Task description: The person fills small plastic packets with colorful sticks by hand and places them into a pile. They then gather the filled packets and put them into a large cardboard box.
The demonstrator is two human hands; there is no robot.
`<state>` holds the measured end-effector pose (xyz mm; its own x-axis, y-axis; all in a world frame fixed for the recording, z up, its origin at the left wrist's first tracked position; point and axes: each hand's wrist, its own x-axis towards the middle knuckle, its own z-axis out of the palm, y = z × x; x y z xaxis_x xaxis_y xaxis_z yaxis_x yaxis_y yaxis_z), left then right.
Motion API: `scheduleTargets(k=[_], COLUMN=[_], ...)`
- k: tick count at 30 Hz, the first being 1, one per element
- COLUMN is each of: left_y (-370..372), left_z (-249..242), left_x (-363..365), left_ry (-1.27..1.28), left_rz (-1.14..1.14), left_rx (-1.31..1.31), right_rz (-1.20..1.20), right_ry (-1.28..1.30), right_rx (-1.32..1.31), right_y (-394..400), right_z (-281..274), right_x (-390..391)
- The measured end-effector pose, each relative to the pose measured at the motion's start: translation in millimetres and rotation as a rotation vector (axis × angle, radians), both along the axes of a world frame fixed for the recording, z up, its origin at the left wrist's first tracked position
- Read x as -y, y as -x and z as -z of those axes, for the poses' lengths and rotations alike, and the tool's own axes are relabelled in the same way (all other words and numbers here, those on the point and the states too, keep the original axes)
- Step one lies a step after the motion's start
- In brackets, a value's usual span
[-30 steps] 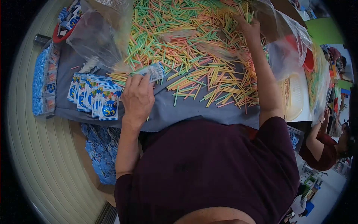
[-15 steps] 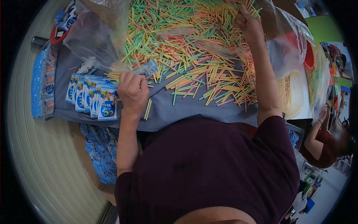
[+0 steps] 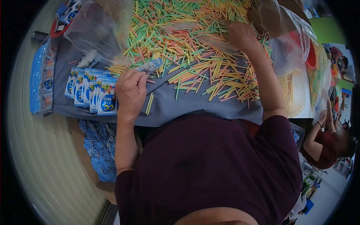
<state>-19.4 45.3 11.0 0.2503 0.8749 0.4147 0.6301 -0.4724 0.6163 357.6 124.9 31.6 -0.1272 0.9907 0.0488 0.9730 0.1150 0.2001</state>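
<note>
My left hand [image 3: 131,88] is closed on one end of a small clear packet [image 3: 150,66] with a blue-striped edge; the packet points up and right, over the near edge of the sticks. A spread-out heap of thin coloured sticks [image 3: 187,39], green, yellow and pink, covers the table. Over its right side is my right hand [image 3: 243,36], its fingers smeared by motion, so I cannot see whether they hold anything. Beside my left wrist lies an overlapping row of blue-and-white printed packets [image 3: 108,98].
A clear plastic bag [image 3: 95,33] slumps at the upper left, by a red-rimmed container [image 3: 57,33]. A filled bag of packets [image 3: 42,80] stands at the left edge. On the right are a cream plastic basket [image 3: 297,93] and another person [image 3: 322,144].
My right hand has moved left and slightly down over the heap, away from the sticks at the top right. The left hand keeps its hold on the packet, almost in place.
</note>
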Motion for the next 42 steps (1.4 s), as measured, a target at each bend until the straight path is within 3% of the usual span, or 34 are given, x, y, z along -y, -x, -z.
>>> scheduleTargets(k=[5, 8, 10, 11, 13, 17, 19, 20, 21, 23, 25, 29, 33, 36, 37, 40, 42], left_y=[0.0, 5.0, 4.0, 2.3, -2.5, -18.2, -20.5, -20.9, -21.2, -20.6, -20.0, -23.5, -34.3, -41.8, -44.2, -55.8, -64.3], left_z=[-2.8, -4.0, -5.7, -7.9, -12.3, -18.0, -16.5, -12.8, -9.5, -4.2, -3.6, -9.0, -18.0, -10.5, -9.0, -8.3, -11.9], left_x=[5.2, 8.5, 7.1, 5.9, 3.3, 1.5, 2.4, 3.1, 4.0, 5.8, 6.6, 5.9, 1.7, -9.7, -11.6, -14.0, -14.3], left_ry=[-0.011, 0.01, 0.062, 0.062, 0.062, 0.047, 0.09, 0.101, 0.111, 0.13, 0.148, 0.163, 0.237, 0.18, 0.175, 0.299, 0.394], left_rz=[-0.048, -0.057, -0.052, -0.041, -0.028, 0.008, 0.02, 0.024, 0.029, 0.022, 0.01, 0.015, 0.051, 0.1, 0.092, 0.102, 0.099], left_rx=[0.136, 0.2, 0.243, 0.289, 0.335, 0.329, 0.35, 0.356, 0.363, 0.378, 0.394, 0.419, 0.533, 0.494, 0.489, 0.49, 0.682], right_rz=[-0.071, -0.149, 0.051, 0.058, 0.067, 0.02, -0.271, -0.367, -0.116, 0.116, 0.206, -0.062, 0.235, 0.085, -0.216, -0.363, -0.421], right_ry=[-0.261, -0.54, -0.173, -0.178, -0.14, 0.144, 0.463, 0.58, 0.414, 0.256, 0.22, 0.522, 0.256, 0.211, 0.41, 0.256, 0.198], right_rx=[0.053, -0.237, -1.112, -1.11, -2.085, -2.39, -2.555, -2.597, -2.466, -2.316, -2.246, -2.397, -2.336, -2.277, -2.38, -2.022, -1.818], right_y=[-33.6, -61.1, -50.2, -44.3, -31.6, -40.2, -37.1, -36.3, -20.3, -3.1, 3.8, -14.2, 28.6, 44.3, 49.2, 80.3, 97.5], right_z=[22.9, 34.3, -2.2, -1.3, 2.8, 22.1, 28.7, 32.2, 23.0, 14.8, 14.5, 31.5, -14.2, -24.8, -26.5, -36.2, -39.0], right_x=[-8.4, -19.6, -2.8, -2.9, -7.7, -26.7, -32.1, -32.9, -27.5, -20.0, -17.0, -24.6, 0.0, 12.6, 12.5, 30.0, 34.9])
